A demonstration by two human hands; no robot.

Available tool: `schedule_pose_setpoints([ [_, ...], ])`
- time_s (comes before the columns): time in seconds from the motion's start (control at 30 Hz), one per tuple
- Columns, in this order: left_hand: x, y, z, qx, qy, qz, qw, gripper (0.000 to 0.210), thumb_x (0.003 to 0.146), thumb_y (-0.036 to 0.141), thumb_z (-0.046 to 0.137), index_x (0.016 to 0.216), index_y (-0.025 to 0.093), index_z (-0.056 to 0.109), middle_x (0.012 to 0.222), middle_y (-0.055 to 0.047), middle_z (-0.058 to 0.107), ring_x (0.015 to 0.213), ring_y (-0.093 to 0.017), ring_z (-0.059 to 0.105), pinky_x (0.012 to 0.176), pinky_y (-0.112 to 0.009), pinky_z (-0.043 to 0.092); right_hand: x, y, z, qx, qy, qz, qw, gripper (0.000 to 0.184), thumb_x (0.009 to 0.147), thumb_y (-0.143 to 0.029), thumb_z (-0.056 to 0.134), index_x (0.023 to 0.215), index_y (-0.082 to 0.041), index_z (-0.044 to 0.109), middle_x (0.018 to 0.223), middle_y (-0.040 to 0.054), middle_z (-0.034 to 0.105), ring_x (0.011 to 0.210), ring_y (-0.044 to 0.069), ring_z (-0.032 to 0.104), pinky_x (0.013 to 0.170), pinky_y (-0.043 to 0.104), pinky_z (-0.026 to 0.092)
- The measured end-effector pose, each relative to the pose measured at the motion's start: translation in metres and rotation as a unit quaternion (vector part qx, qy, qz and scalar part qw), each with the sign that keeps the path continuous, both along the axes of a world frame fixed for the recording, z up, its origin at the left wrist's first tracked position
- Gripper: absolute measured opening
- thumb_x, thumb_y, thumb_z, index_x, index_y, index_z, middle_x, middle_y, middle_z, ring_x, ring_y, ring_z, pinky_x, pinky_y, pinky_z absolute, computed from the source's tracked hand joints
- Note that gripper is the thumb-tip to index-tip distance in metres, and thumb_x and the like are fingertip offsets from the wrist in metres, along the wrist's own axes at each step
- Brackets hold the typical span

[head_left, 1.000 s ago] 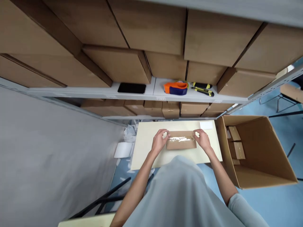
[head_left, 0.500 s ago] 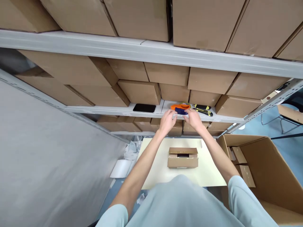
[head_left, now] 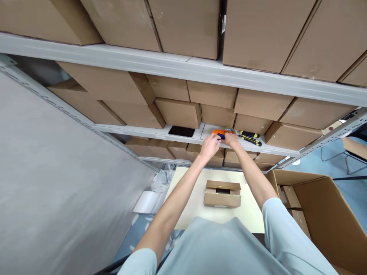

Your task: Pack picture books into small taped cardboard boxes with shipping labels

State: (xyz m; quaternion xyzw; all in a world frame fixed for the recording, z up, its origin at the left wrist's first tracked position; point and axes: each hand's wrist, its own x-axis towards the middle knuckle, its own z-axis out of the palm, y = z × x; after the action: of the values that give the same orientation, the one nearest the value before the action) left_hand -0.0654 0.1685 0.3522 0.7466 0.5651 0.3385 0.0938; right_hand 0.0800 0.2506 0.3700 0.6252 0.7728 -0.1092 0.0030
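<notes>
Left hand (head_left: 210,147) is at the near-left side of the tape dispenser (head_left: 217,131), fingers part curled, tips on its blue edge; can't tell if it's a firm grip. Right hand (head_left: 230,138) is bent over the dispenser's right end, fingertips hidden, so can't tell how closed it is or whether it has hold. Dispenser lies on the shelf (head_left: 197,133), near its front edge, long axis roughly left-right along that edge, orange part showing to the left, blue on the near side; right end mostly covered, so can't read which end is the front. Just right of the dispenser: 2 black-and-yellow cutters, upper cutter (head_left: 249,134) and lower cutter (head_left: 250,140), both lengthwise roughly left-right, crowding that side. Left of it: black phone (head_left: 181,131). Behind it: stacked cartons (head_left: 218,114) block the back. Below and nearer the body than the dispenser: table (head_left: 195,198) with small box (head_left: 222,200), long axis left-right, top flaps parted, dark item (head_left: 223,191) in the gap. Forearms run up either side of that box. Lower right of the dispenser: big open carton (head_left: 323,214) with smaller boxes (head_left: 291,196) inside. Lower left: white roll (head_left: 146,202).
</notes>
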Motion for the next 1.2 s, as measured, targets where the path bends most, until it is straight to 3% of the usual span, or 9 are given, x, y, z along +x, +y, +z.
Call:
schedule_pose_setpoints([
  [0.17,-0.002,-0.028,-0.012,-0.012,-0.019,0.012,1.000,0.020,0.100,0.019,0.061,0.110,0.023,0.078,0.121,-0.012,0.074,0.116,-0.032,0.069,0.107,-0.046,0.057,0.003,0.000,-0.003,0.014,-0.014,0.018,1.000,0.050,0.095,-0.048,0.082,0.126,-0.011,0.072,0.128,0.0267,0.079,0.125,0.035,0.075,0.116,0.045,0.047],
  [0.33,-0.010,-0.090,-0.032,-0.016,-0.075,0.011,0.997,0.022,0.103,0.025,0.058,0.115,0.025,0.076,0.129,-0.010,0.075,0.121,-0.029,0.070,0.109,-0.044,0.058,0.018,-0.035,-0.005,0.062,0.012,0.035,0.997,0.058,0.103,-0.056,0.071,0.136,-0.008,0.064,0.123,0.0289,0.079,0.119,0.038,0.076,0.109,0.046,0.051],
  [0.47,-0.015,-0.153,-0.063,-0.050,-0.134,0.006,0.990,0.022,0.104,0.027,0.056,0.115,0.026,0.075,0.128,-0.008,0.076,0.123,-0.027,0.071,0.113,-0.044,0.057,0.041,-0.101,-0.017,0.049,0.086,0.057,0.993,0.060,0.103,-0.065,0.064,0.132,-0.012,0.066,0.116,0.0241,0.080,0.108,0.040,0.078,0.093,0.042,0.056],
  [0.63,-0.009,-0.210,-0.094,-0.127,-0.211,0.058,0.967,0.022,0.106,0.032,0.057,0.119,0.026,0.072,0.125,-0.008,0.077,0.121,-0.025,0.073,0.111,-0.043,0.059,0.069,-0.199,-0.052,-0.100,0.192,0.063,0.974,0.048,0.097,-0.062,0.073,0.128,-0.025,0.072,0.106,0.0075,0.084,0.099,0.036,0.081,0.082,0.036,0.057],
  [0.73,-0.001,-0.235,-0.103,-0.167,-0.261,0.089,0.947,0.029,0.106,0.037,0.059,0.131,0.024,0.067,0.132,-0.010,0.075,0.118,-0.024,0.075,0.106,-0.041,0.062,0.080,-0.252,-0.076,-0.175,0.235,0.037,0.955,0.046,0.095,-0.058,0.075,0.130,-0.028,0.073,0.104,0.0034,0.084,0.095,0.033,0.081,0.080,0.036,0.059],
  [0.83,0.003,-0.255,-0.105,-0.202,-0.298,0.091,0.929,0.038,0.107,0.042,0.060,0.139,0.023,0.063,0.137,-0.012,0.072,0.119,-0.023,0.075,0.106,-0.040,0.063,0.087,-0.294,-0.091,-0.197,0.242,-0.002,0.950,0.050,0.092,-0.057,0.078,0.133,-0.028,0.072,0.108,0.0053,0.084,0.097,0.033,0.081,0.083,0.039,0.060],
  [0.93,0.002,-0.268,-0.098,-0.228,-0.309,0.051,0.922,0.036,0.107,0.045,0.060,0.134,0.023,0.068,0.135,-0.010,0.073,0.121,-0.024,0.074,0.108,-0.040,0.062,0.090,-0.324,-0.095,-0.198,0.246,-0.029,0.948,0.052,0.093,-0.057,0.078,0.135,-0.027,0.071,0.112,0.0072,0.084,0.101,0.034,0.081,0.087,0.042,0.061],
  [1.03,-0.001,-0.274,-0.087,-0.256,-0.320,0.012,0.912,0.034,0.108,0.046,0.057,0.127,0.024,0.074,0.129,-0.009,0.076,0.120,-0.024,0.075,0.109,-0.040,0.062,0.088,-0.341,-0.096,-0.201,0.233,-0.047,0.950,0.052,0.093,-0.059,0.077,0.133,-0.028,0.071,0.109,0.0081,0.084,0.099,0.035,0.081,0.085,0.044,0.062],
  [1.2,-0.007,-0.277,-0.078,-0.277,-0.316,0.014,0.907,0.036,0.109,0.050,0.056,0.120,0.023,0.077,0.119,-0.008,0.079,0.112,-0.024,0.077,0.104,-0.039,0.063,0.086,-0.353,-0.093,-0.201,0.221,-0.055,0.953,0.055,0.091,-0.061,0.079,0.134,-0.029,0.070,0.109,0.0085,0.083,0.100,0.036,0.081,0.084,0.043,0.062],
])
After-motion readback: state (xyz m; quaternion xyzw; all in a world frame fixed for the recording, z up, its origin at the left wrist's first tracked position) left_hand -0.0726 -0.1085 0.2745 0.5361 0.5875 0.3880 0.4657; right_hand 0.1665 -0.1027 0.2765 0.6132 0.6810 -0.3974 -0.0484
